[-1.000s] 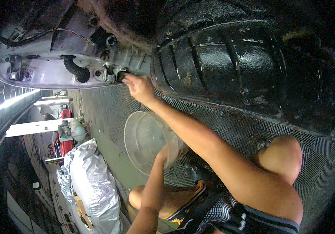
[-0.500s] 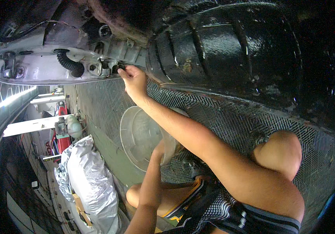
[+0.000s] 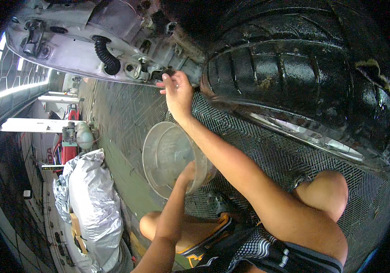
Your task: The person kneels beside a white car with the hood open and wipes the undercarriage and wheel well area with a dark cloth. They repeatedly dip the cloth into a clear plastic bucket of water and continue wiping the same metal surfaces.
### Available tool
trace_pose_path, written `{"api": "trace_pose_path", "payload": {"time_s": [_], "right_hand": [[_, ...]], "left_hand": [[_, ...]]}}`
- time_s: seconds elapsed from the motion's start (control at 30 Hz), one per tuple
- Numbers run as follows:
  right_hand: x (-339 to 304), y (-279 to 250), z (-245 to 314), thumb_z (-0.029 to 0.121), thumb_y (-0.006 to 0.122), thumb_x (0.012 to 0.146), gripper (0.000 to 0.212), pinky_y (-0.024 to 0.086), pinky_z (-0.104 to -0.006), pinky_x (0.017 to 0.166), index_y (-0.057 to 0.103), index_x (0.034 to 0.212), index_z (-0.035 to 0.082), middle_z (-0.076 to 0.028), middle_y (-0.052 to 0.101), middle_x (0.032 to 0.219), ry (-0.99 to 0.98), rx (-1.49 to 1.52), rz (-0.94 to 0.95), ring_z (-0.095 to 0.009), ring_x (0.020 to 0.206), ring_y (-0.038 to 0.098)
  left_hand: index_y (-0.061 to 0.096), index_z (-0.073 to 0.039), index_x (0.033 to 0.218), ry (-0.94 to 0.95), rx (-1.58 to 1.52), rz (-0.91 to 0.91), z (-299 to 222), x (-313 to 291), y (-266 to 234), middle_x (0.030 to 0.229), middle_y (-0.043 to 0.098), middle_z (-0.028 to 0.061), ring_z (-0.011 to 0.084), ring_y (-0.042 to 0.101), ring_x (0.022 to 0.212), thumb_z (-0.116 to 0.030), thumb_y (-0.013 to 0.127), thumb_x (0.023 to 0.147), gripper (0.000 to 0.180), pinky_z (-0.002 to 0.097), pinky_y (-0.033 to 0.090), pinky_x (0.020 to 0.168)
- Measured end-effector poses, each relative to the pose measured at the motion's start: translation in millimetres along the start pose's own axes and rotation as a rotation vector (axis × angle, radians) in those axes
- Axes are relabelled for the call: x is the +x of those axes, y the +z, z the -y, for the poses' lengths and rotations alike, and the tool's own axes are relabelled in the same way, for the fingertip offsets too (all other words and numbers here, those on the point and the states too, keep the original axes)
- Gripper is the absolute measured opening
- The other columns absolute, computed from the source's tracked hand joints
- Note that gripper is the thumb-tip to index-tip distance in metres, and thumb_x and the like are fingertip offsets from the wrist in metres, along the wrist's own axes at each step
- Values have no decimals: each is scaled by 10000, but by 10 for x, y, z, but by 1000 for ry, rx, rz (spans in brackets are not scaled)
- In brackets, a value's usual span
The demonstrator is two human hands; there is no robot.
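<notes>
My right hand (image 3: 179, 94) reaches up to the pale painted metal edge of a car body (image 3: 79, 57). Its bent fingers close around a small black part (image 3: 159, 74) beside a metal bracket (image 3: 136, 69); the fingertips partly cover that part. Lower down, my left hand (image 3: 187, 173) reaches into a tilted, translucent round bucket (image 3: 152, 154). Its fingers are hard to make out there, and whether they hold anything does not show. A ribbed black hose (image 3: 105, 54) hangs from the body to the left of my right hand.
A glossy black ribbed wheel-arch liner (image 3: 267, 68) curves over the right side. Patterned floor matting (image 3: 258, 154) lies beneath. To the left are a silver-covered bulky object (image 3: 97, 195), a pale tank (image 3: 84, 136) and white panels (image 3: 31, 124). My bent knees flank the bucket.
The view has shifted, so the car body and my right hand sit further right. My right hand's fingers have changed pose at the black part. My left hand stays at the bucket.
</notes>
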State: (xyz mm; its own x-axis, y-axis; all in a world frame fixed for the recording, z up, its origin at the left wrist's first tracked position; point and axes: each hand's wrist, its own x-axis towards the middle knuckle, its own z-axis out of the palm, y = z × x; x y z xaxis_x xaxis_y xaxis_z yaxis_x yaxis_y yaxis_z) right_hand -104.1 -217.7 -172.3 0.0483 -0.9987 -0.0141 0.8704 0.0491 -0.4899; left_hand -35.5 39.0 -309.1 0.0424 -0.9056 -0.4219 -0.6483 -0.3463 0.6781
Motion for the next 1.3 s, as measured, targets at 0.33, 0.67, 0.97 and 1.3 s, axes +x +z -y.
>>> {"api": "trace_pose_path", "payload": {"time_s": [0.33,0.67,0.97,1.3], "right_hand": [[127,-105,19,182,710,912,226,501,-293,609,608,959,-13,-97,681,815,-69,-561,47,-153,731,678],[106,-254,-4,170,718,886,209,475,-325,567,645,974,-5,-111,629,772,-596,-734,-5,-211,635,609],[172,-49,-27,135,763,825,171,525,-364,616,693,947,39,-139,705,802,-601,-782,-10,-286,692,694],[260,-39,-108,43,715,800,208,540,-390,601,742,1003,77,-136,710,793,-753,-875,50,-308,684,696]], "left_hand": [[693,-49,1136,-55,-66,29,-3,24,21,1102,715,129,257,663,1018,-191,756,771,397,392,494,920],[655,-65,1213,-17,-68,66,74,75,55,1189,682,147,290,639,1095,-213,735,777,467,397,474,959],[640,-80,1245,-67,18,134,44,50,90,1245,658,155,317,621,1145,-272,710,804,486,406,464,978],[657,-74,1163,142,163,2,89,95,139,1166,661,205,382,625,1080,-305,693,788,441,440,498,913]]}}
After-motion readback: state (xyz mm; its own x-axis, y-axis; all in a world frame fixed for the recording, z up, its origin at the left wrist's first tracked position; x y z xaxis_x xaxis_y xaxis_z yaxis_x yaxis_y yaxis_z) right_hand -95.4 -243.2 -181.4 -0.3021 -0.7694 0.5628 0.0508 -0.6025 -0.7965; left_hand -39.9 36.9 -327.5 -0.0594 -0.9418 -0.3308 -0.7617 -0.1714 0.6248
